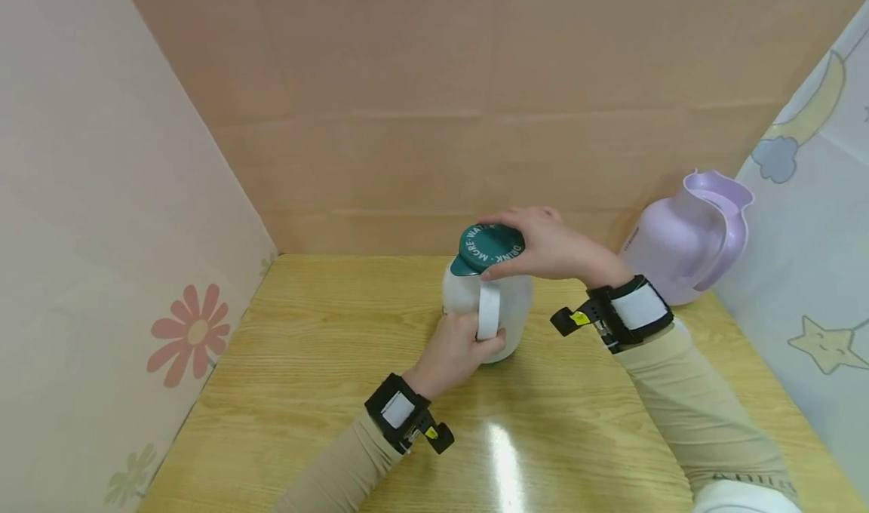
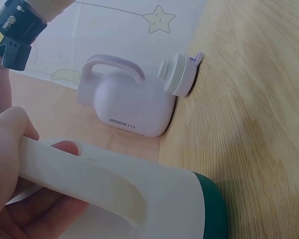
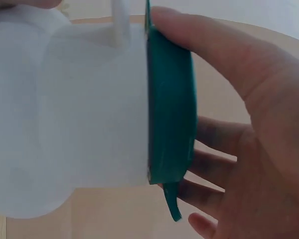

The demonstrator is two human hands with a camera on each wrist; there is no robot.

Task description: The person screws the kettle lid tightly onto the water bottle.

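Two hands work on one white jug [image 1: 502,309], which stands upright near the middle of the wooden surface [image 1: 305,362]. The left hand [image 1: 453,351] comes in from 7 o'clock and has its fingers curled round the jug's white handle [image 1: 487,311]; the left wrist view shows the thumb over the handle and fingers passing through the loop. The right hand [image 1: 550,245] reaches in from 3 o'clock and sits over the dark green lid [image 1: 489,247], thumb on the near edge and fingers wrapped round the far rim, so it grips the lid. White lettering runs round the lid's top. In the right wrist view the lid lies flush against the jug's mouth, with a small green tab hanging from its edge.

At 2 o'clock from the white jug, well apart from it, a lilac jug [image 1: 686,238] stands near the back corner of the surface, beside the wall with moon and star prints [image 1: 815,196]. Both wrists carry black straps.
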